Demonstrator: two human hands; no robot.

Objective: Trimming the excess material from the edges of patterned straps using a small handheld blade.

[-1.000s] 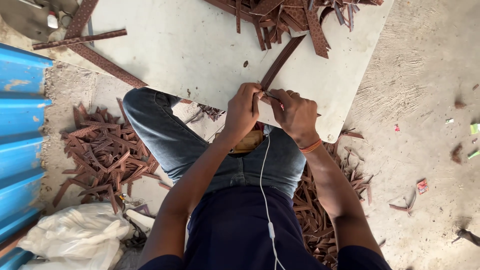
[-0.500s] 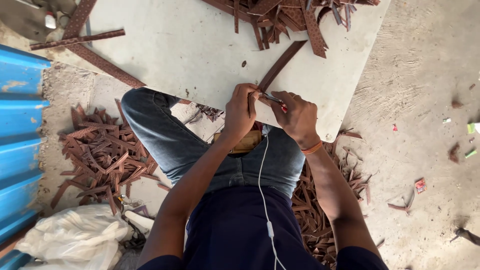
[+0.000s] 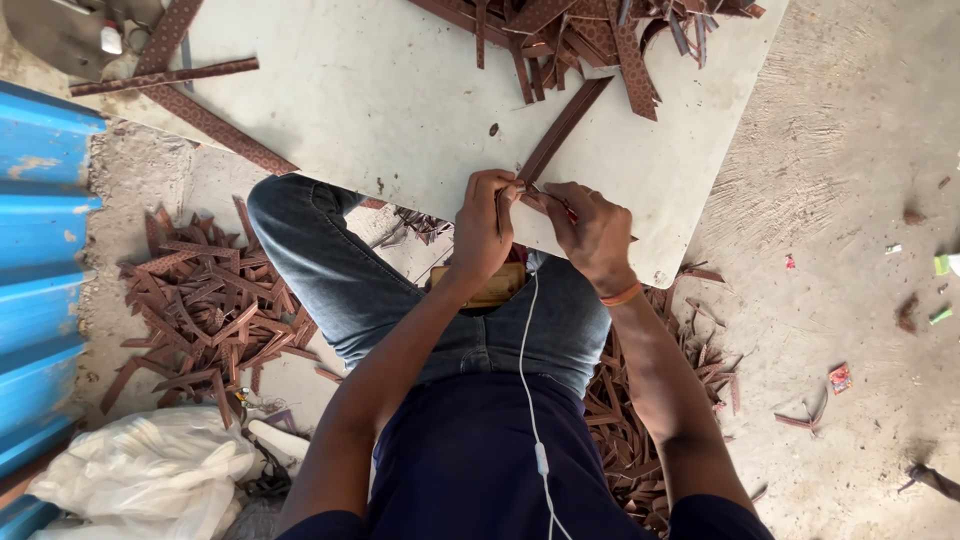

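Note:
A long brown leather strip [image 3: 562,130] lies slanted on the pale board [image 3: 380,90], its near end at the board's front edge. My left hand [image 3: 484,228] pinches that near end. My right hand [image 3: 592,236] grips a thin tool with a reddish handle, its tip pressed against the strip beside my left fingers. An orange band circles my right wrist. Both hands meet above my lap at the board's edge.
Many brown strips are heaped at the board's far side [image 3: 590,35]. Cut strips litter the ground left of my knee [image 3: 205,310] and at my right side [image 3: 640,420]. Blue corrugated sheet [image 3: 40,270] stands at left, a white plastic bag [image 3: 140,480] lower left.
My hands stay together at the strip's near end; the fingers shifted slightly along the strip. The view tilted a little.

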